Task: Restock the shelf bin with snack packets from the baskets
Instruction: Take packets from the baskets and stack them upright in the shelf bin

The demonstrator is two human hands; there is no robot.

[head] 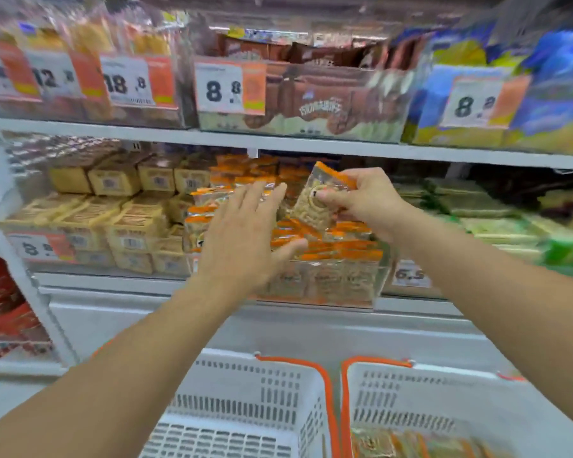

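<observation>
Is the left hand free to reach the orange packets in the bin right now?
Probably yes: the left hand is open and holds nothing, hovering right before the bin, whose top is open. The right hand holds its packet off to the side.

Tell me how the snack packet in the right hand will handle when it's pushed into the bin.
The snack packet looks light: the right hand pinches it by one edge. Its clear glossy film is probably slippery and crinkly. The noodle-like block inside seems stiff, perhaps brittle.

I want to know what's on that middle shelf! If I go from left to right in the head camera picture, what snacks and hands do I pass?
Tan packets → left hand → orange-edged packet pinched in the right hand → green packets.
</observation>
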